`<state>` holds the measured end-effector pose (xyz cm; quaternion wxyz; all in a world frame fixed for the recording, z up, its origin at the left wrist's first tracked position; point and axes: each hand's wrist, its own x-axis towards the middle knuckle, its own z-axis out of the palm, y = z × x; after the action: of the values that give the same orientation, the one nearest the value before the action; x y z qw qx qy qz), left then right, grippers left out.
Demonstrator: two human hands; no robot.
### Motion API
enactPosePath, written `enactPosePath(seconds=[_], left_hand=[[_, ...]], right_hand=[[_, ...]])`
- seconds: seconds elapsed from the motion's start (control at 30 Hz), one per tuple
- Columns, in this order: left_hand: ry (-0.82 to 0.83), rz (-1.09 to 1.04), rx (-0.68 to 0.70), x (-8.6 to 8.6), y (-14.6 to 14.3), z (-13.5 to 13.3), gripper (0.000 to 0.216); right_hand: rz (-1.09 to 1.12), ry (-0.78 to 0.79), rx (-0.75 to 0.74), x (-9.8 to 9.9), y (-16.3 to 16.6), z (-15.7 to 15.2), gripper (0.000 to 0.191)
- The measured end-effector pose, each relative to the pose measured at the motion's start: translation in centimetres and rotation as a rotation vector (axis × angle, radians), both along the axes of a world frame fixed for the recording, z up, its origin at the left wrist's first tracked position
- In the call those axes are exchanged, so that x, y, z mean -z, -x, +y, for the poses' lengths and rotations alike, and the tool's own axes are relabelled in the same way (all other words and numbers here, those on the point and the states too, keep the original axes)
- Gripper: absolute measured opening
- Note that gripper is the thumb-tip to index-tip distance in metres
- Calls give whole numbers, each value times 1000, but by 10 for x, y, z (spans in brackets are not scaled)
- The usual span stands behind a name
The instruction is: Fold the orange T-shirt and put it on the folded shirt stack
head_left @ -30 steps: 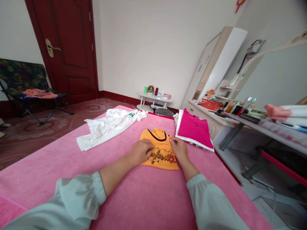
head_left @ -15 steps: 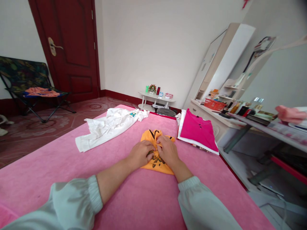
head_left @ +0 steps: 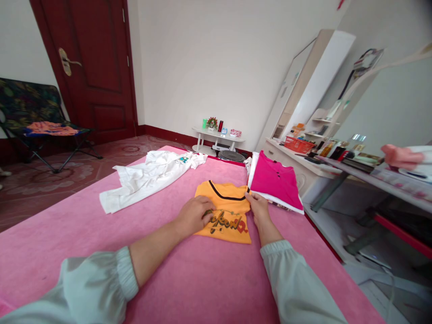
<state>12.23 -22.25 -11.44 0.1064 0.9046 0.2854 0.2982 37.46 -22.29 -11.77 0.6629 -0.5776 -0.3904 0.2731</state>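
Head view, yellow shirt (head_left: 231, 208), dark script (head_left: 225, 223) partly under left hand (head_left: 195, 216)

Soft, even light with edge distortion

The bed (head_left: 195, 279) has a pink cover (head_left: 54, 243). On it I see a yellow shirt (head_left: 231, 207), some wrinkly white clothes (head_left: 145, 180) and a pile of folded clothes (head_left: 275, 180).

Red door (head_left: 104, 81), white wall (head_left: 202, 58)
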Motion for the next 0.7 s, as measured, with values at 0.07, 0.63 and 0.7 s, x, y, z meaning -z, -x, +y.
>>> enactPosePath(seconds=[0.07,0.63,0.7], left_hand=[[7,-6,2,-1,0,-2,20],[499,-245,-568,0,-16,118,30],[477,-269,-553,2,-18,113,19]], right_hand=[[60,-14,-43,-2,2,0,31],[-312,-49,-187,13,-2,20,35],[-374,-63,-190,13,-3,24,35]])
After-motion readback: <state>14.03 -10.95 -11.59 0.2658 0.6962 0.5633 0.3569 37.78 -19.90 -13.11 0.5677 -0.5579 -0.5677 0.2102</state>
